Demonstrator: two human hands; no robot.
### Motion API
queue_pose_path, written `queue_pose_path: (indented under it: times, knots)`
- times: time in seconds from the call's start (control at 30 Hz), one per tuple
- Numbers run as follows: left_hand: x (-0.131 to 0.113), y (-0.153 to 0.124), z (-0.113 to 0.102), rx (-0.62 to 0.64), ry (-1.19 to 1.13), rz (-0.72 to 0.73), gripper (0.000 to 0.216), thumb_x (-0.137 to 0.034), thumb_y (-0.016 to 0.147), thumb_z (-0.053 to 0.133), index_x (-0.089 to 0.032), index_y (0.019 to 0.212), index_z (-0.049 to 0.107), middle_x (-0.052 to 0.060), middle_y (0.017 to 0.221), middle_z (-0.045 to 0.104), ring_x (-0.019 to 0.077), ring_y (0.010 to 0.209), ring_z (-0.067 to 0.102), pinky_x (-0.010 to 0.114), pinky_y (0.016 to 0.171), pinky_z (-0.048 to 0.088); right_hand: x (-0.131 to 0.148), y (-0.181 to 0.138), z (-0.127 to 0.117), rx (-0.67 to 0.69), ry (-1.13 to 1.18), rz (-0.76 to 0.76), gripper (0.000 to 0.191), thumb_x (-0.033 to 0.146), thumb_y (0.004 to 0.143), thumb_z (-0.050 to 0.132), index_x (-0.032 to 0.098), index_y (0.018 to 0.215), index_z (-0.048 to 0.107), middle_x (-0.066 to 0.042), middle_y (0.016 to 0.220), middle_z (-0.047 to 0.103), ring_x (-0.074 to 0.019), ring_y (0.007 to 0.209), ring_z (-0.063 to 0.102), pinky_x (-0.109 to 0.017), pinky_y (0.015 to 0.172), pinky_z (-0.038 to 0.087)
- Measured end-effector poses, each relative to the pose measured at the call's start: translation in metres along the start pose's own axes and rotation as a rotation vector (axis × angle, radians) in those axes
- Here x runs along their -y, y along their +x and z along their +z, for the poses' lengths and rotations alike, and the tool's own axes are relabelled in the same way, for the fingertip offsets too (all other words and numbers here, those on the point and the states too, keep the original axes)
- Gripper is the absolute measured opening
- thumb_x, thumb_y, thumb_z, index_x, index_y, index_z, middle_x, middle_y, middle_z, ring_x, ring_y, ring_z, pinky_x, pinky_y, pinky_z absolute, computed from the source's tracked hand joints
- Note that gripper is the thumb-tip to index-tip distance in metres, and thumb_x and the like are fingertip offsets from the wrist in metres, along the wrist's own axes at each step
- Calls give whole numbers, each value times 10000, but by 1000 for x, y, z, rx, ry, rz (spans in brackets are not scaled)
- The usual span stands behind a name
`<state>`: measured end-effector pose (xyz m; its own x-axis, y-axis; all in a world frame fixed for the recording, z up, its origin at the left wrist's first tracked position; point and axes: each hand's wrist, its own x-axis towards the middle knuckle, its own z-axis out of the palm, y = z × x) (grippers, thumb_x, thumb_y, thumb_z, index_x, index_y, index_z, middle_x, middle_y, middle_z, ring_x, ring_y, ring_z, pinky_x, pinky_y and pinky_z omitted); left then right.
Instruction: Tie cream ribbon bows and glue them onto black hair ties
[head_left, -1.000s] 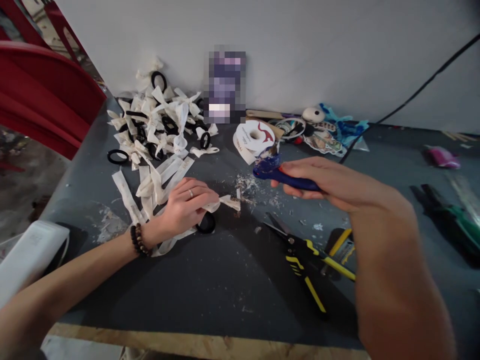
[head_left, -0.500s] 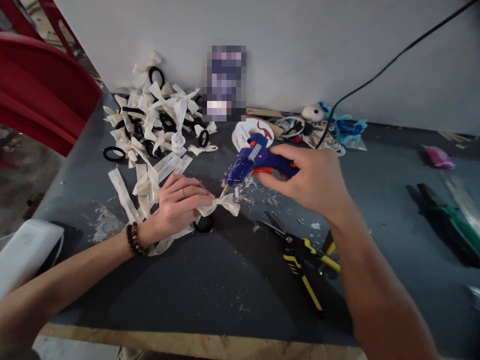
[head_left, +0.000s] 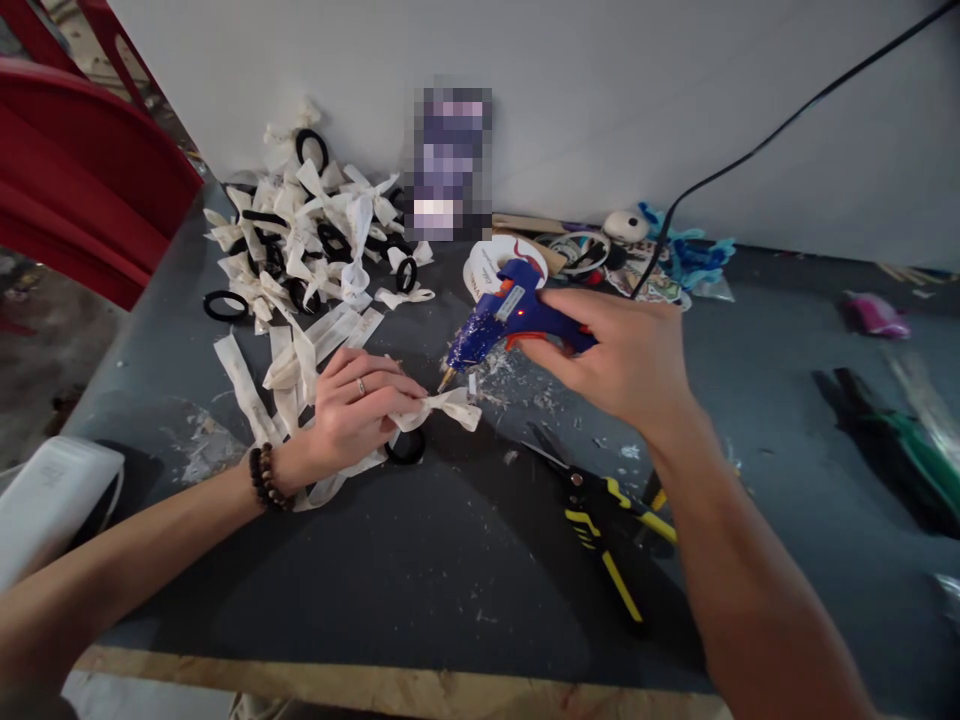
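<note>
My left hand (head_left: 352, 410) pinches a cream ribbon bow (head_left: 442, 408) against the dark table (head_left: 420, 570); a black hair tie (head_left: 406, 447) lies just under it. My right hand (head_left: 622, 355) grips a blue glue gun (head_left: 502, 315), its red light on. The gun's nozzle points down and left and sits right at the middle of the bow. A black cord (head_left: 750, 150) runs from the gun up to the right along the wall.
A heap of finished cream bows with black hair ties (head_left: 315, 240) lies at the back left, loose ribbon strips (head_left: 300, 355) nearer. A ribbon spool (head_left: 487, 265), black-and-yellow scissors (head_left: 600, 510), green pliers (head_left: 900, 440), glue crumbs and a red chair (head_left: 82, 170) surround the spot.
A second ago my right hand held the glue gun level above the table. It has tipped the nozzle down to the bow, which my left hand has turned to lie flat.
</note>
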<state>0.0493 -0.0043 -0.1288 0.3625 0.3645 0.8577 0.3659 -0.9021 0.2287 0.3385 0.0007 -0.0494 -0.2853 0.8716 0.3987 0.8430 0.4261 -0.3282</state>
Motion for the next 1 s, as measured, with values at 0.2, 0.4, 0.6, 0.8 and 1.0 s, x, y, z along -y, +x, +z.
queue_pose_path:
  times: [0.2, 0.4, 0.6, 0.8, 1.0]
  knots:
    - [-1, 1, 0, 0, 8, 7, 313, 36, 859, 630, -274, 890, 659, -68, 869, 831, 168, 826, 777, 352, 753, 573, 0, 0, 2, 12, -10, 32, 274, 469, 909, 704, 289, 1103, 774, -76, 1091, 829, -321, 978, 782, -434, 803, 604]
    - [1, -4, 0, 9, -1, 5, 298, 19, 850, 658, -275, 899, 663, -65, 901, 834, 173, 851, 775, 363, 769, 571, 0, -1, 4, 18, 9, 9, 260, 464, 931, 695, 293, 1109, 778, -65, 1064, 833, -311, 971, 788, -418, 781, 605]
    - [0, -4, -1, 9, 5, -6, 261, -22, 879, 660, -283, 892, 661, -73, 912, 834, 169, 858, 770, 370, 769, 564, 0, 0, 3, 30, -10, 22, 257, 465, 925, 705, 300, 1105, 785, -60, 1053, 835, -315, 968, 786, -424, 784, 607]
    - [0, -3, 0, 6, -2, 0, 251, -21, 883, 684, -271, 900, 672, -56, 910, 832, 178, 859, 765, 372, 758, 548, 0, -1, 2, 40, 4, 9, 256, 452, 944, 689, 287, 1116, 782, -56, 1021, 834, -297, 921, 787, -391, 741, 584]
    - [-2, 2, 1, -33, 1, 18, 275, 21, 864, 675, -253, 854, 658, -60, 862, 824, 160, 817, 753, 351, 740, 548, -1, 0, 3, 46, 1, 17, 255, 475, 948, 675, 299, 1099, 779, -51, 979, 826, -291, 895, 781, -375, 702, 568]
